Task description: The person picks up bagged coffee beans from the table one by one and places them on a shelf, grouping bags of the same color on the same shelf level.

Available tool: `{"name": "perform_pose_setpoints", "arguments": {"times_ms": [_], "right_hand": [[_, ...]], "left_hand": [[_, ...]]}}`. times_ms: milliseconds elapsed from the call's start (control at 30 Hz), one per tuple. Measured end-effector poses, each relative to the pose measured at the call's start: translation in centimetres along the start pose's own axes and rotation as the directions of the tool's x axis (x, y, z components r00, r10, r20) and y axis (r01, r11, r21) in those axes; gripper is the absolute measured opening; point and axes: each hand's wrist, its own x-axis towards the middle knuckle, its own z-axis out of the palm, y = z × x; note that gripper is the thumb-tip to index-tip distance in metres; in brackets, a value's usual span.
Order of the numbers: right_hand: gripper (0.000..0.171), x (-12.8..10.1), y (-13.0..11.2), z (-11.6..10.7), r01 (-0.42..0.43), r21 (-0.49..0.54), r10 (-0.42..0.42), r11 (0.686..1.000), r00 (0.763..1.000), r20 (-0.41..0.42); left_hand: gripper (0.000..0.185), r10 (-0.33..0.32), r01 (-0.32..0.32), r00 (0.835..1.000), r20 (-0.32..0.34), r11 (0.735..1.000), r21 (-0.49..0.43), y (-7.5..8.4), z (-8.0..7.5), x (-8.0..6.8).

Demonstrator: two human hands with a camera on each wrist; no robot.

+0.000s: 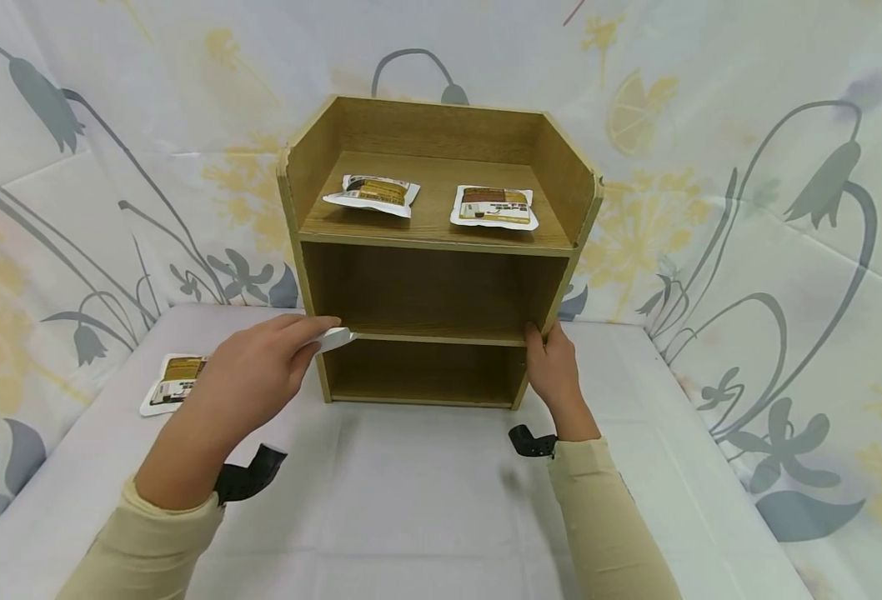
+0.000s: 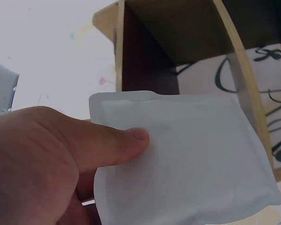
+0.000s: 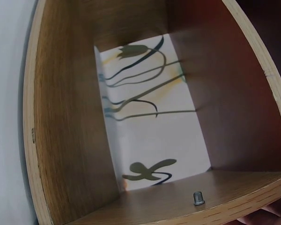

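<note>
My left hand (image 1: 257, 371) pinches a flat white sealed pouch (image 2: 178, 154) at the left front of a small wooden shelf (image 1: 433, 340). In the left wrist view the thumb lies across the pouch's plain face, and the shelf stands behind it. My right hand (image 1: 555, 367) grips the shelf's right side panel near the middle board, thumb at the front edge. Two similar pouches with brown and yellow labels, the left one (image 1: 373, 193) and the right one (image 1: 493, 207), lie on the top board. Another labelled pouch (image 1: 174, 383) lies on the table, partly hidden by my left forearm.
A white cloth covers the table (image 1: 426, 492) under the shelf. Floral fabric (image 1: 756, 167) hangs behind and at both sides. In the right wrist view a small metal shelf pin (image 3: 198, 198) sticks out of the side panel inside the lower compartment.
</note>
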Motion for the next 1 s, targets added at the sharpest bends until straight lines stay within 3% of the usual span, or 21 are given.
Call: {"name": "perform_pose_setpoints", "arguments": {"times_ms": [300, 700, 1000], "right_hand": [[0.054, 0.0, 0.1, 0.0, -0.007, 0.011, 0.007, 1.0, 1.0, 0.001], [0.052, -0.1, -0.1, -0.1, 0.001, 0.013, -0.001, 1.0, 1.0, -0.008], [0.053, 0.0, 0.1, 0.0, 0.003, 0.018, -0.003, 1.0, 1.0, -0.005]], "left_hand": [[0.031, 0.096, -0.099, 0.99, -0.1, 0.995, -0.026, 1.0, 0.6, 1.7], [0.033, 0.217, -0.212, 0.965, -0.145, 0.976, 0.051, 1.0, 2.9, 3.2], [0.037, 0.257, -0.24, 0.956, -0.144, 0.963, 0.123, 0.6, 4.7, 4.1]]}}
